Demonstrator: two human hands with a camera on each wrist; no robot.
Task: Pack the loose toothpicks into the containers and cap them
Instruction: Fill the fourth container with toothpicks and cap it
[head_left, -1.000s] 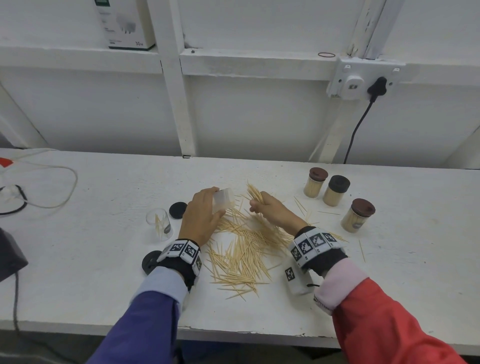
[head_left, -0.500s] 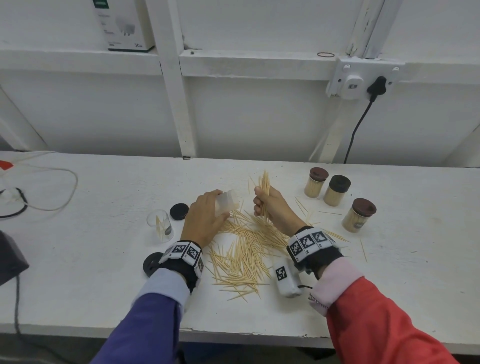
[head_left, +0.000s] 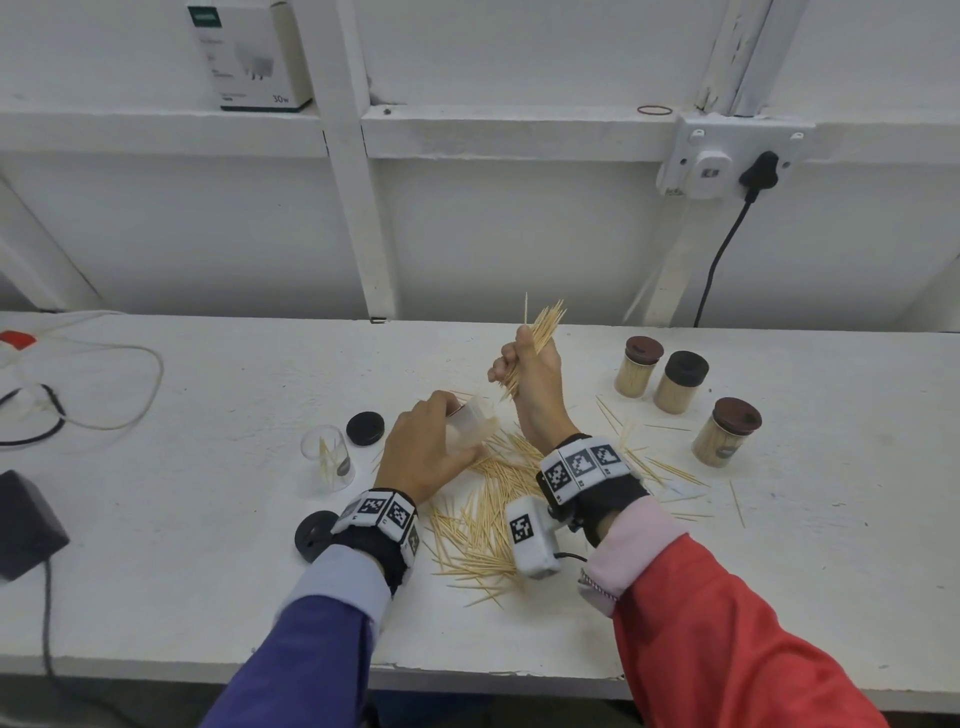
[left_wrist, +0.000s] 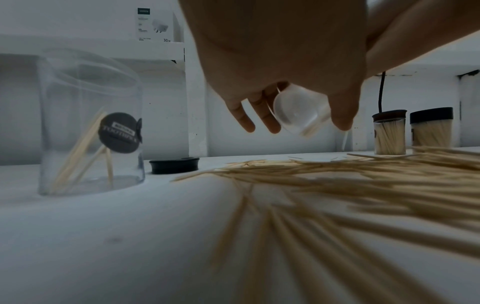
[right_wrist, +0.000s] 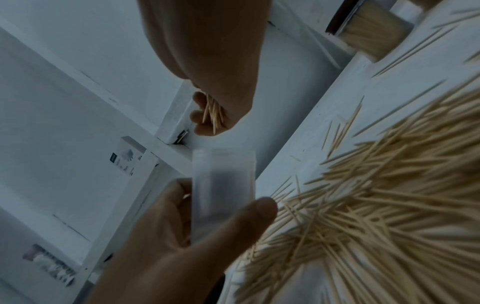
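Near the bench's middle, right hand (head_left: 535, 371) squeezing thin wooden toothpicks (head_left: 543, 325), points up toward the back edge; left hand (head_left: 426, 452) wrapped around clear round container (head_left: 472, 423), tipped sideways.

You are at a plain work bench in what looks like a workshop or utility room, not a home kitchen or office. The white-painted bench top (head_left: 208, 519) is rough and scuffed, backed by a white wall (head_left: 519, 234) with bare timber framing (head_left: 358, 208). A surface-mounted socket box (head_left: 727, 156) carries a black plug and cable (head_left: 722, 260), a charger box (head_left: 249, 52) sits on the ledge, and loose wires (head_left: 104, 395) trail at your left.
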